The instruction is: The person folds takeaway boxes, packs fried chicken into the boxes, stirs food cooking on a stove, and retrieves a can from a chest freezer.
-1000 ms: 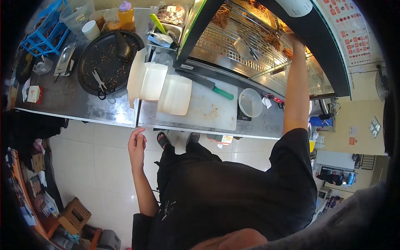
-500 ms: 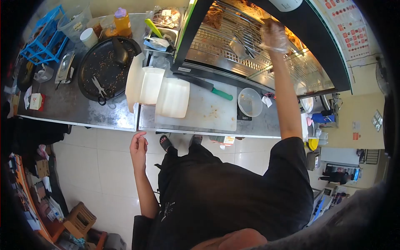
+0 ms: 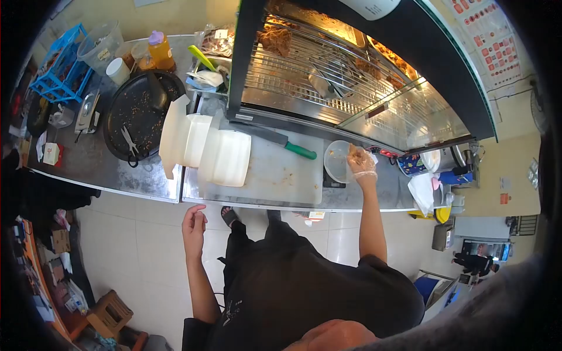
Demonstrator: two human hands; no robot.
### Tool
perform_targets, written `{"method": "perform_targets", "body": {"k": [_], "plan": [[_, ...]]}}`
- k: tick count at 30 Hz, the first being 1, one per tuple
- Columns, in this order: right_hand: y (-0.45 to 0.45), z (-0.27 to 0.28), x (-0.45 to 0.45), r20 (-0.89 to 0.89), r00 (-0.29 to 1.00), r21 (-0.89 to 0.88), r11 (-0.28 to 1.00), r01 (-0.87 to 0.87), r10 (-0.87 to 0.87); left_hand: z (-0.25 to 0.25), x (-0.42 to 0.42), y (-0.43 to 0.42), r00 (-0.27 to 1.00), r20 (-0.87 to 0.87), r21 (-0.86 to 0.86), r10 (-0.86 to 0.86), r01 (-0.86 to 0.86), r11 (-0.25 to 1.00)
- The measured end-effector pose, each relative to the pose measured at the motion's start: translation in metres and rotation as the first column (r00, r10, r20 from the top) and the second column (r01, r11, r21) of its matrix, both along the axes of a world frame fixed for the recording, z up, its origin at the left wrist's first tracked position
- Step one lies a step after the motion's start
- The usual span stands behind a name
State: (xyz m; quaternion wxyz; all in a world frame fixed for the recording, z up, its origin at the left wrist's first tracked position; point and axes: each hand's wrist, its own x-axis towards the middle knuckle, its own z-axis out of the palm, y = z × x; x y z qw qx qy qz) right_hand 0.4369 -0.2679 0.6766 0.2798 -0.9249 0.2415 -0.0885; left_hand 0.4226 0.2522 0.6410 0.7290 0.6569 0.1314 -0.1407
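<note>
Reaching to one bowl [image 3: 335,159], one of two hands [image 3: 362,164] gloved

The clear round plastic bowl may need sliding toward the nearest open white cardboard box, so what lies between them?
The head view shows a white cutting board with brown crumbs, and a green-handled knife lying along its far side.

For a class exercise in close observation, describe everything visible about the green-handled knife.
The knife has a long, dark grey blade and a green handle that looks like plastic. It lies slantwise on the pale cutting board, beside the cabinet, handle end toward the clear bowl. Neither the left hand nor the right hand touches it.
</note>
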Motion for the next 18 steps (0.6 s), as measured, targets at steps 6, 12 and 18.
{"method": "perform_targets", "body": {"k": [6,12,18], "plan": [[-0.046,-0.027,-0.009,-0.016,0.994,0.176,0.979,-0.100,0.105,0.004,-0.016,-0.059,0.998,0.021,0.082,0.055,-0.056,0.995],[-0.071,-0.015,-0.008,-0.264,0.964,0.205,0.978,0.040,0.016,0.009,-0.059,-0.126,0.999,0.001,0.062,0.049,-0.049,0.997],[-0.096,-0.039,-0.016,-0.166,0.949,0.512,0.846,-0.150,0.268,0.002,-0.105,-0.161,0.989,-0.051,0.034,0.140,-0.138,0.990]]}}
